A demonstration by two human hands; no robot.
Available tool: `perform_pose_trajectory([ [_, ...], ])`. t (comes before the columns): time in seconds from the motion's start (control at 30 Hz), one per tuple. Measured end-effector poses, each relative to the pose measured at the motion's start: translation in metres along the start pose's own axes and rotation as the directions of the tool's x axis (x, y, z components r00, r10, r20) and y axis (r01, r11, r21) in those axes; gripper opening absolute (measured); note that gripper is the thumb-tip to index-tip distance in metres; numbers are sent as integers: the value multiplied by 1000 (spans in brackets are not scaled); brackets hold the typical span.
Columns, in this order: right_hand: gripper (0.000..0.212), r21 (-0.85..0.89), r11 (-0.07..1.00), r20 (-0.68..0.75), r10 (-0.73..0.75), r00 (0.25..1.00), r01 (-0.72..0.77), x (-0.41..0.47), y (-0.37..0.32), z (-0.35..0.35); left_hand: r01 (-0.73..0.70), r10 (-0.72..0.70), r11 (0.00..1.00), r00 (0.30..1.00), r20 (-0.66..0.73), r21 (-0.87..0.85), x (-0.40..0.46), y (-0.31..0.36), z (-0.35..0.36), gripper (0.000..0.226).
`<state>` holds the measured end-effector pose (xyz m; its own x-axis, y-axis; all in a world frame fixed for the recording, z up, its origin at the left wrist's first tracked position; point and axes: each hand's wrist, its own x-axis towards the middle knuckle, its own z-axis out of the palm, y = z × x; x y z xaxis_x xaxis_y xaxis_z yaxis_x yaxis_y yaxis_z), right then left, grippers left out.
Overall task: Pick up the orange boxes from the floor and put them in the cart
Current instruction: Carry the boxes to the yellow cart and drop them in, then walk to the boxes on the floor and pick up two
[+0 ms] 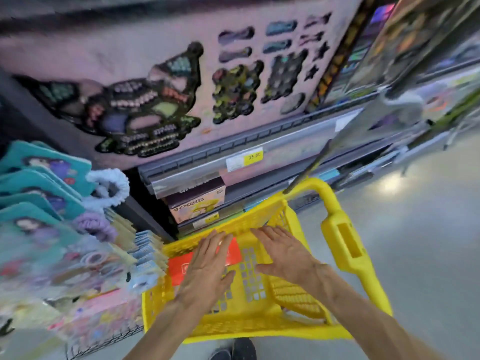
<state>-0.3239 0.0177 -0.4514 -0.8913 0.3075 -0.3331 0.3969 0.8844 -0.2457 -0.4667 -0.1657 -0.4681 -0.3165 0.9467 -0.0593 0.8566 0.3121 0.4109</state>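
An orange box (179, 271) lies flat on the bottom of the yellow plastic cart (166, 305), at its far left side. My left hand (207, 266) hovers over the box with fingers spread and holds nothing; it covers the box's middle. My right hand (283, 253) is open too, palm down over the cart's far right part, apart from the box. Both forearms reach in over the cart's near rim.
The cart's yellow handle (340, 237) rises at the right. Store shelves (259, 152) with price tags stand right behind the cart. A wire rack of hair accessories (85, 245) crowds the left. Grey floor (428, 242) spreads to the right. My shoe (233, 350) shows below.
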Motion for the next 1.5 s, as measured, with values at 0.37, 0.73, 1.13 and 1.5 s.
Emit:
perform_pose_trajectory([
  [0.37, 92, 143, 888, -356, 459, 814, -438, -293, 55, -217, -563, 563, 823, 826, 28, 79, 74, 269, -162, 101],
  [0.73, 92, 261, 640, -491, 733, 471, -723, -562, 217, -277, -875, 874, 480, 483, 51, 60, 181, 605, -135, 86],
  [1.13, 93, 239, 537, -548, 763, 344, -809, -724, 458, -346, -928, 930, 368, 369, -7, 57, 332, 877, -83, 83],
  [1.5, 93, 265, 482, -506, 807, 304, -835, -726, 739, -402, -929, 931, 362, 365, 28, 81, 578, 1036, -9, 84],
])
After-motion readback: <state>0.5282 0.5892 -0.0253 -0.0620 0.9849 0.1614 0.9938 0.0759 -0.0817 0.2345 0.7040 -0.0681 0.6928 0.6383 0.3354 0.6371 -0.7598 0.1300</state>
